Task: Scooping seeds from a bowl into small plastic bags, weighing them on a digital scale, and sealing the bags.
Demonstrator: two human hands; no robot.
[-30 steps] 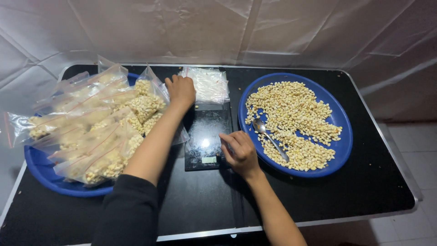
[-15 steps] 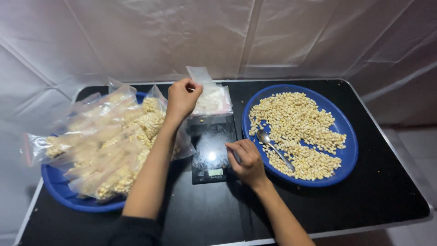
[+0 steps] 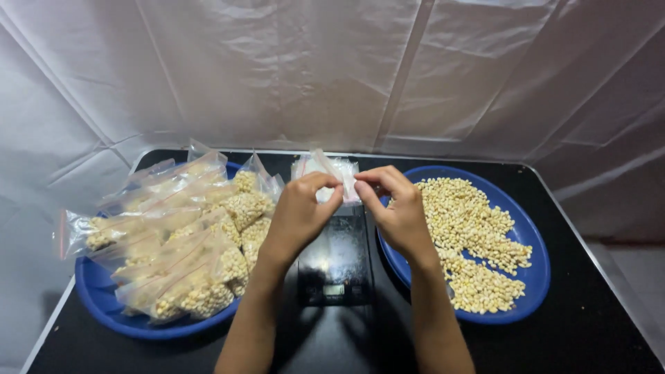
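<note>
My left hand (image 3: 299, 211) and my right hand (image 3: 396, 208) both pinch the top of one small clear plastic bag (image 3: 337, 174), held up above a black digital kitchen scale (image 3: 336, 260). The bag looks empty. Behind it lies a small stack of clear bags (image 3: 332, 166) at the table's back. On the right, a blue round tray (image 3: 533, 277) holds loose pale beans (image 3: 478, 235). Left of my hands, another blue tray (image 3: 104, 305) is piled with several filled clear bags of beans (image 3: 187, 242).
Everything sits on a black table (image 3: 589, 325) with a pale metal rim. White plastic sheeting (image 3: 332, 69) hangs close behind and around the table. Light floor shows at the right (image 3: 637, 277).
My left hand lifted a clear bag from the stack at the back. My right hand rose from beside the scale and took hold of the bag's top too. The camera moved closer.
</note>
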